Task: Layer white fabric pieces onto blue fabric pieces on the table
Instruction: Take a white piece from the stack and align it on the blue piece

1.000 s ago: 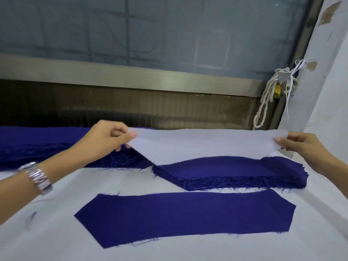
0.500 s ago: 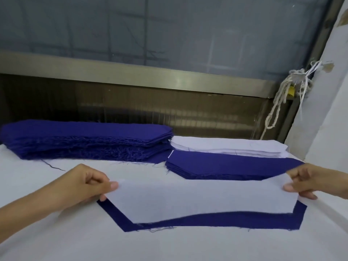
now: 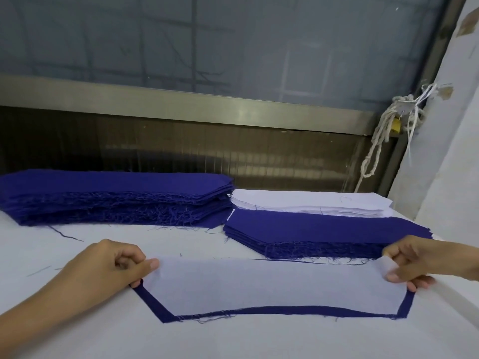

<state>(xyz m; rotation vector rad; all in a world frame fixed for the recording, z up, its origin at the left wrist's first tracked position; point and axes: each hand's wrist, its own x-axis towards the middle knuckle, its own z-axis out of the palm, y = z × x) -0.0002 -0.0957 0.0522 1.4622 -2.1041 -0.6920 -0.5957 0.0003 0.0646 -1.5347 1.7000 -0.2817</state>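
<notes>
A long white fabric piece (image 3: pixel 272 286) lies over a single blue fabric piece (image 3: pixel 155 304) on the white table, so that only a blue border shows along the near edge and both ends. My left hand (image 3: pixel 108 268) pinches the white piece's left end between thumb and fingers. At the right end, my right hand (image 3: pixel 420 260) pinches the white corner, which is slightly lifted. Behind, a low stack of blue pieces (image 3: pixel 324 234) sits in front of a stack of white pieces (image 3: pixel 311 200).
A taller, frayed stack of blue pieces (image 3: pixel 111 198) lies at the back left. The white table cover (image 3: pixel 233 340) spreads all around. A window frame (image 3: pixel 181 104) runs behind the table, a white wall (image 3: pixel 445 151) stands on the right, and a knotted cord (image 3: pixel 375 149) hangs there.
Both hands brought the white piece from above the back stacks down and toward me onto the single blue piece. It now covers nearly all of the blue piece.
</notes>
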